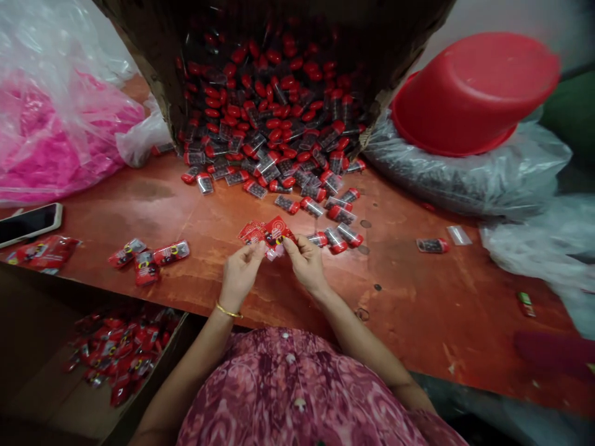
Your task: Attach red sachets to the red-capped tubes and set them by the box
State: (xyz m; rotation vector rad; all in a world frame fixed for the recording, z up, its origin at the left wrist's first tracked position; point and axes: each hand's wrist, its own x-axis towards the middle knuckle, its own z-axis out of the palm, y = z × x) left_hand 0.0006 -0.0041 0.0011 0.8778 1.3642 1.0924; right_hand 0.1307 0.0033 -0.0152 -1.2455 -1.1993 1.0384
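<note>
My left hand [242, 272] and my right hand [304, 261] are close together over the table, fingers pinched. Between the fingertips is a red printed wrapper [277, 228] with a clear lower part. Just beyond my left fingertips lie more red printed wrappers [251, 231]. Beside my right hand are several small clear tubes with red caps and dark contents [335, 240]. To the left, a few wrapped tubes [147, 267] rest in a small group.
A tipped cardboard box [160, 80] spills many red-capped tubes onto the wooden table [418, 310]. Below left, an open box [174, 337] holds wrapped ones. A phone [30, 224], a pink-filled bag [69, 136] and a red tub [474, 93] on a plastic bag stand around.
</note>
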